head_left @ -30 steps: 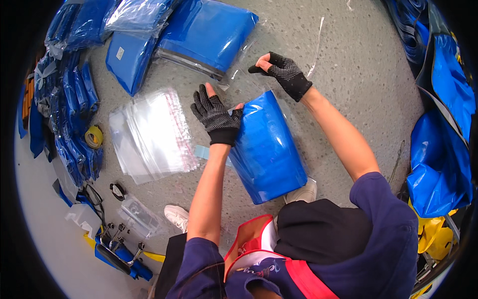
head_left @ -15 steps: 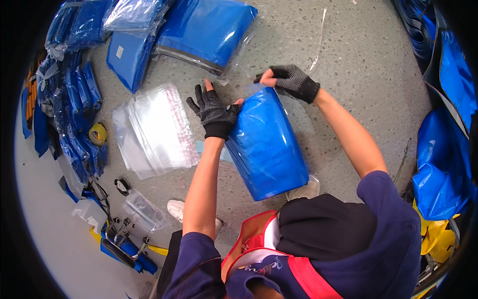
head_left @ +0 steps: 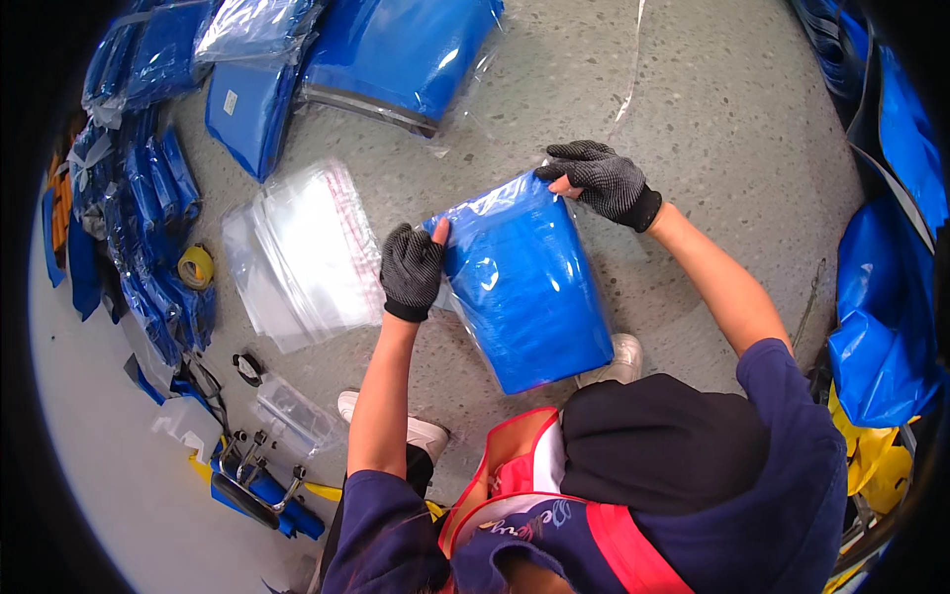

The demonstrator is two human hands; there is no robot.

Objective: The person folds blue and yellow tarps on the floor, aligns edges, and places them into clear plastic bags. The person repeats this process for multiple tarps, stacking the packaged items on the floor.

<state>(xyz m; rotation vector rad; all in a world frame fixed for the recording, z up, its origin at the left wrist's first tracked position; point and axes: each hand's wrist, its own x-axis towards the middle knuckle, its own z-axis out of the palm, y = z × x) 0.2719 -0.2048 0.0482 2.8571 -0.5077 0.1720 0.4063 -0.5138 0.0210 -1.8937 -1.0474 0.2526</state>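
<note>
A folded blue item in a clear plastic bag (head_left: 524, 287) stands tilted above the speckled floor in front of me. My left hand (head_left: 411, 269), in a dark fingerless glove, grips the bag's upper left edge. My right hand (head_left: 601, 180), gloved the same way, pinches the bag's upper right corner. Both hands hold the bag's open top end. The bag's lower end rests near my white shoe (head_left: 618, 361).
A stack of empty clear bags (head_left: 297, 252) lies left of my hands. Bagged blue items (head_left: 401, 49) lie at the top and along the left side (head_left: 148, 228). A yellow tape roll (head_left: 196, 265) sits left. More blue items (head_left: 881, 307) pile at right.
Both hands have shifted along the bag's top edge; the right hand moved from the middle of the top to its right corner, and the bag now looks fuller and straighter.
</note>
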